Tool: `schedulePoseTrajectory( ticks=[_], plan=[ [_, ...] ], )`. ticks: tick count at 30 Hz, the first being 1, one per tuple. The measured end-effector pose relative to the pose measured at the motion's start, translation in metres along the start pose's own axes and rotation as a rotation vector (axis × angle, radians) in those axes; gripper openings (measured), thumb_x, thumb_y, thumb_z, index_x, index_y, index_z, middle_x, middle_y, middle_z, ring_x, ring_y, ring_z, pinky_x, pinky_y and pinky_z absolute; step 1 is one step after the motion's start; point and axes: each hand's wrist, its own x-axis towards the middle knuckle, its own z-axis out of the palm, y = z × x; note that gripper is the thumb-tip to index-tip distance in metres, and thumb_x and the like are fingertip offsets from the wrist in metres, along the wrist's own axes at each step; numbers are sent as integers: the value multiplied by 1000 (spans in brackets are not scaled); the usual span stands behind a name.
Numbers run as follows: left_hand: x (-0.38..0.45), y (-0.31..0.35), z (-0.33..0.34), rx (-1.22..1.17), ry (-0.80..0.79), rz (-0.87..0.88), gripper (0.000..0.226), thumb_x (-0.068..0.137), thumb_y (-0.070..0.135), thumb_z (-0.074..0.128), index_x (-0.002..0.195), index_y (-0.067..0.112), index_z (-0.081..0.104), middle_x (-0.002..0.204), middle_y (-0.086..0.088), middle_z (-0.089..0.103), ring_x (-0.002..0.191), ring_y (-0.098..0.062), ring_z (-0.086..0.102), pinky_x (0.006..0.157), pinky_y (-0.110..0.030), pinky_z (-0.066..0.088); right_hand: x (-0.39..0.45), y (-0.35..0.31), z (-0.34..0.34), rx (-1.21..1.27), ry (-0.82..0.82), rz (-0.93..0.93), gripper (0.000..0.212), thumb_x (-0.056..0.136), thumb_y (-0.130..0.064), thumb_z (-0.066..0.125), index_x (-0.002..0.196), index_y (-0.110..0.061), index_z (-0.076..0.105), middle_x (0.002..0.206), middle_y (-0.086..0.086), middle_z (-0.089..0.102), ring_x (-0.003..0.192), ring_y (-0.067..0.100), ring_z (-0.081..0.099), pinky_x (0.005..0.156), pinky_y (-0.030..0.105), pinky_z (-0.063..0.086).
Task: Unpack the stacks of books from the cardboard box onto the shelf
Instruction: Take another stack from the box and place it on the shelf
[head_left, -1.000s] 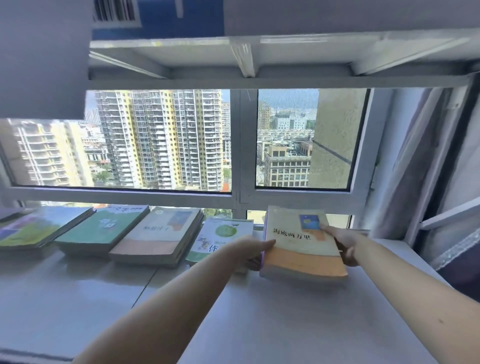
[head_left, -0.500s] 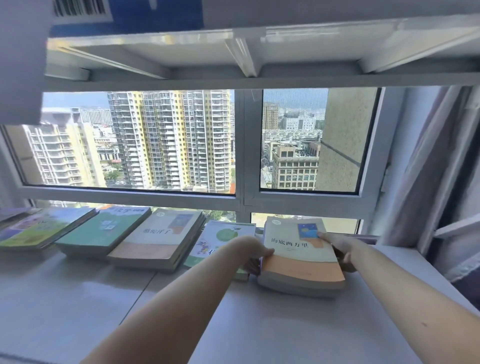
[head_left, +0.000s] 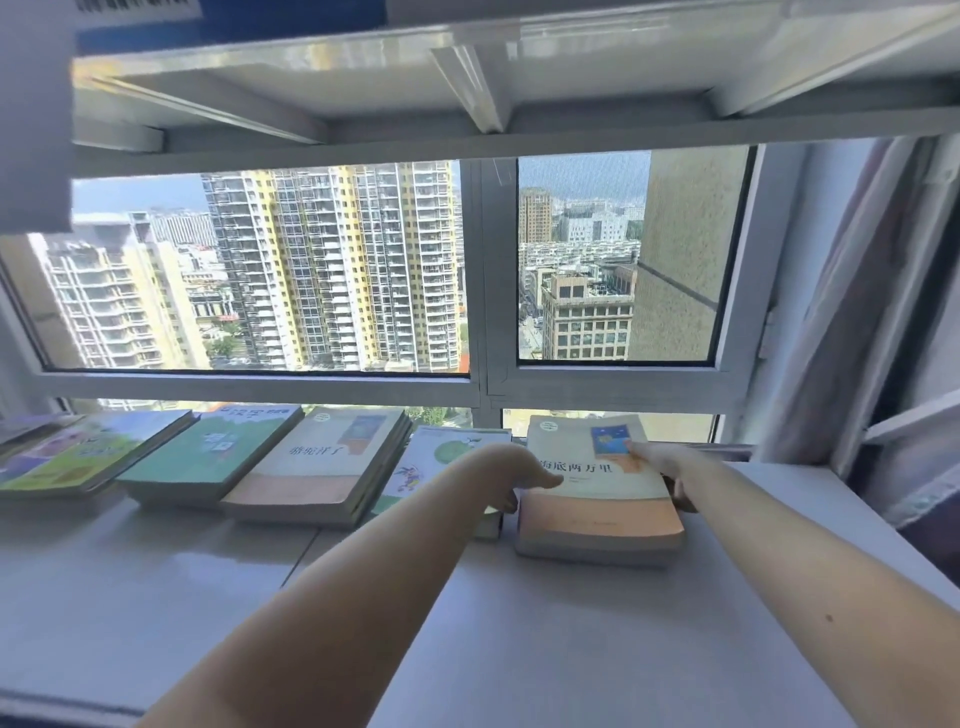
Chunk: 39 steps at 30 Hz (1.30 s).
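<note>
A stack of books topped by a cream and orange cover (head_left: 597, 499) lies flat on the white shelf (head_left: 519, 649), at the right end of a row. My left hand (head_left: 511, 475) grips the stack's left edge, thumb on the cover. My right hand (head_left: 662, 465) holds its right edge, thumb resting near the small blue picture. Left of it lie a white book with a green circle (head_left: 441, 457), another cream and orange stack (head_left: 322, 467), a green stack (head_left: 213, 457) and a colourful stack (head_left: 83, 457). The cardboard box is out of view.
A window frame (head_left: 483, 384) runs right behind the books, with tower blocks outside. The underside of an upper shelf (head_left: 467, 78) hangs overhead. A curtain (head_left: 852, 312) hangs at the right past the shelf's end.
The stack has settled lower onto the shelf beside the white book. Both hands keep their hold on its edges. The camera has tilted slightly.
</note>
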Motion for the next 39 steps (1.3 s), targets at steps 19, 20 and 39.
schedulePoseTrajectory(
  ticks=[19, 20, 39],
  plan=[
    [-58, -22, -48, 417, 428, 411, 36, 92, 47, 56, 93, 12, 57, 88, -5, 55, 84, -22, 54, 68, -29, 42, -93, 10, -12, -693, 535, -377, 77, 86, -60, 60, 138, -5, 47, 138, 14, 50, 121, 33, 51, 89, 39, 48],
    [-61, -24, -48, 453, 440, 436, 35, 91, 49, 56, 98, 15, 55, 96, -5, 56, 90, -21, 54, 74, -29, 43, -103, 14, -12, -735, 548, -411, 75, 87, -59, 60, 139, -7, 47, 139, 12, 48, 124, 33, 48, 93, 41, 48],
    [-151, 9, 103, 700, 330, 907, 53, 90, 56, 53, 134, 28, 50, 135, 4, 56, 123, -20, 54, 98, -38, 46, -288, 180, -61, -923, 896, -344, 58, 93, -56, 48, 128, -10, 53, 125, 4, 58, 115, 24, 54, 94, 35, 46]
  ],
)
